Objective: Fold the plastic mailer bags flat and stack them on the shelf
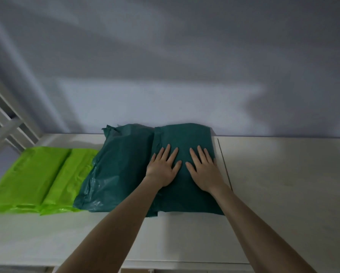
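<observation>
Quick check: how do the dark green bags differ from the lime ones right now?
The dark green bags lie mid-shelf with both hands pressed flat on them, left hand and right hand; the lime bags lie untouched at the left end. The dark pile's left part looks puffier and wrinkled; the lime ones look smoother. Both rest on the white shelf.

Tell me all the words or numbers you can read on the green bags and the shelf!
There are none to read.
Dark green bags, under the left hand and right hand: plain, no print showing.
Light green bags: plain, no print showing.
White shelf: no label or sign.
Wall: bare, only shadows.
</observation>
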Demonstrator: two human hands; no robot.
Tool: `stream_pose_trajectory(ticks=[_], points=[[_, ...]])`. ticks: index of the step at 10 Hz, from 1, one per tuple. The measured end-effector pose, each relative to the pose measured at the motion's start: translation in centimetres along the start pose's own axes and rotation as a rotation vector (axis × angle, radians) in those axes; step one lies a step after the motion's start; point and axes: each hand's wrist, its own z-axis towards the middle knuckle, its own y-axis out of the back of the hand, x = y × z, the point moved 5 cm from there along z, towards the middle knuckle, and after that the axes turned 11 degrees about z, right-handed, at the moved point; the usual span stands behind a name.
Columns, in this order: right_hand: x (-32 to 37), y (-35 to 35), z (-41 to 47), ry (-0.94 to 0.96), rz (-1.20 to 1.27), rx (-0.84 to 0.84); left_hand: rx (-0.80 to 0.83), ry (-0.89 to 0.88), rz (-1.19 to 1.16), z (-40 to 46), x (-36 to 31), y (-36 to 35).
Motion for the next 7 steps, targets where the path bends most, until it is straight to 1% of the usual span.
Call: stream_pose_trajectory(ticks=[2,3,4,6,7], points=[[0.1,-0.1,0.0,-0.014,-0.014,0.03,0.006,0.009,0.033,0.0,-0.2,-0.1],[0.1,0.1,0.3,-0.019,0.0,0.08,-0.004,0.024,0.087,-0.1,-0.3,0.0],[0.0,1.1,0.6,-0.024,0.102,0.115,-0.053,0.061,0.112,-0.5,-0.1,0.7],[0.8,4.4,-0.8,0.044,0.114,-0.022,-0.147,0.082,0.108,-2.4,-0.1,3.0],[1.2,6.2,-1.8,0.049,0.126,-0.073,-0.23,0.084,0.107,-3.6,-0.4,4.6]])
